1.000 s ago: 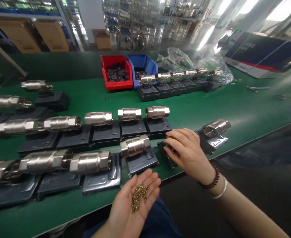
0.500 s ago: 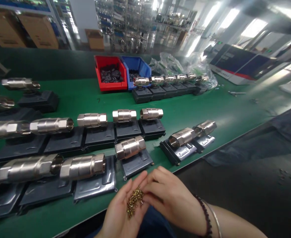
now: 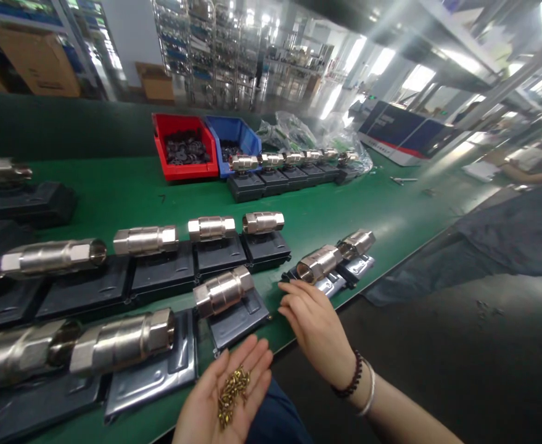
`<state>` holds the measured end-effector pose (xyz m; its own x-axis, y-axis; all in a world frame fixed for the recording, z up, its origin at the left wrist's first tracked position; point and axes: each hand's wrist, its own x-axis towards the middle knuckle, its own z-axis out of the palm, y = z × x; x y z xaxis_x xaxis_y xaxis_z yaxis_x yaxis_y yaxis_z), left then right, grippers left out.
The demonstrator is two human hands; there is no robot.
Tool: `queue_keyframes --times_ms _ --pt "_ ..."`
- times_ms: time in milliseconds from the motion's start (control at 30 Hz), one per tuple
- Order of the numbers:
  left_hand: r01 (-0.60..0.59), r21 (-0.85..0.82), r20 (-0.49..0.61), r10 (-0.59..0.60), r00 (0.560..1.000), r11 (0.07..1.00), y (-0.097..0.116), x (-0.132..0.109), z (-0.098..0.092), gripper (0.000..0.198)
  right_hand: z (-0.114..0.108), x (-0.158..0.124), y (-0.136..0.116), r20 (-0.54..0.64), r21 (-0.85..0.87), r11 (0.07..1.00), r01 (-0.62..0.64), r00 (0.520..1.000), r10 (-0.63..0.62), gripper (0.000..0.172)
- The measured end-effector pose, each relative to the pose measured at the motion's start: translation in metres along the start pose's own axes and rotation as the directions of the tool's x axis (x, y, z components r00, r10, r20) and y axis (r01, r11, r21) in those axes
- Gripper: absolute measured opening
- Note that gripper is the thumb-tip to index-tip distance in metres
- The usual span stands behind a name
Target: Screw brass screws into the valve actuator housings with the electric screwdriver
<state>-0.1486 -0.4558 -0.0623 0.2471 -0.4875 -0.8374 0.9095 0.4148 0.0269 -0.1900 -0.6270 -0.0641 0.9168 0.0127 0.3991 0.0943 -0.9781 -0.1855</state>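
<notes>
My left hand (image 3: pixel 199 414) lies palm up in front of the table edge, cupping a small heap of brass screws (image 3: pixel 230 391). My right hand (image 3: pixel 317 330), with a bead bracelet and a bangle on its wrist, reaches to the near corner of a metal valve on a dark base (image 3: pixel 319 264). Its fingertips are pressed together in a pinch at that base; whatever they hold is too small to see. A second such valve (image 3: pixel 356 242) lies just right of it, and another (image 3: pixel 223 290) lies to the left.
Rows of the same valves on dark bases cover the green table (image 3: pixel 381 209) to the left. At the back stand a red bin (image 3: pixel 160 132), a blue bin (image 3: pixel 248 137), a row of valves (image 3: pixel 280 161) and plastic bags (image 3: pixel 293 131). Another person's arm (image 3: pixel 529 176) shows far right.
My right hand left the valve, went to the screws in my left palm, and has come back to the valve's base. The camera view has swung to the right.
</notes>
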Motion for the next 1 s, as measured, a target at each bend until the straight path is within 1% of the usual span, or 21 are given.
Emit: queue_keyframes --times_ms 33,100,167,267,333,400,500,567,633,733,800,867,1000 --pt "-0.005 0.007 -0.03 0.005 1.0 1.0 0.001 -0.002 0.003 0.043 0.002 -0.001 0.006 0.015 -0.082 0.997 0.001 1.0 0.001 0.02" --pt "-0.013 0.016 -0.051 0.013 0.999 1.0 0.001 -0.005 0.007 0.043 0.004 -0.003 0.013 0.042 -0.18 0.984 -0.007 0.999 0.014 0.026" --pt "-0.018 0.021 -0.036 0.019 0.999 1.0 0.001 -0.006 0.006 0.042 0.003 -0.007 0.016 0.052 -0.211 0.977 -0.029 0.998 0.041 0.029" --pt "-0.027 0.009 0.022 0.027 0.999 1.0 0.001 -0.006 0.002 0.043 -0.002 -0.011 0.014 0.034 -0.216 0.973 -0.078 0.996 0.087 0.026" --pt "-0.033 0.001 0.02 0.033 0.999 0.999 0.002 -0.005 0.002 0.043 -0.005 -0.013 0.013 -0.019 -0.231 0.965 -0.121 0.993 0.12 0.023" --pt "-0.028 0.009 -0.018 0.028 0.999 1.0 0.003 -0.006 0.005 0.043 -0.005 -0.012 0.013 -0.096 -0.249 0.951 -0.183 0.982 0.164 0.021" --pt "-0.007 0.052 -0.057 0.01 0.998 0.999 0.003 -0.009 0.01 0.043 0.001 -0.009 0.011 -0.21 -0.279 0.921 -0.271 0.953 0.216 0.021" --pt "-0.005 0.076 -0.056 0.009 0.998 0.997 0.003 -0.009 0.007 0.042 0.009 -0.006 0.01 -0.243 -0.307 0.9 -0.308 0.94 0.239 0.022" --pt "-0.015 0.079 -0.004 0.015 1.0 0.997 0.002 -0.007 -0.001 0.04 0.017 -0.001 0.01 -0.234 -0.347 0.879 -0.326 0.938 0.256 0.025" --pt "-0.029 0.054 0.175 0.019 0.984 0.998 0.001 0.003 -0.02 0.035 0.028 0.008 0.013 -0.194 -0.428 0.835 -0.346 0.938 0.289 0.024" --pt "-0.026 0.045 0.286 0.012 0.958 0.999 0.001 0.009 -0.031 0.035 0.033 0.014 0.014 -0.164 -0.479 0.798 -0.365 0.931 0.326 0.02" --pt "-0.018 0.039 0.372 0.002 0.928 0.999 0.001 0.013 -0.039 0.035 0.035 0.019 0.014 -0.133 -0.519 0.763 -0.385 0.918 0.373 0.014" --pt "0.007 0.028 0.501 -0.02 0.865 1.0 0.006 0.014 -0.046 0.038 0.035 0.024 0.011 -0.066 -0.567 0.709 -0.419 0.881 0.469 0.011"
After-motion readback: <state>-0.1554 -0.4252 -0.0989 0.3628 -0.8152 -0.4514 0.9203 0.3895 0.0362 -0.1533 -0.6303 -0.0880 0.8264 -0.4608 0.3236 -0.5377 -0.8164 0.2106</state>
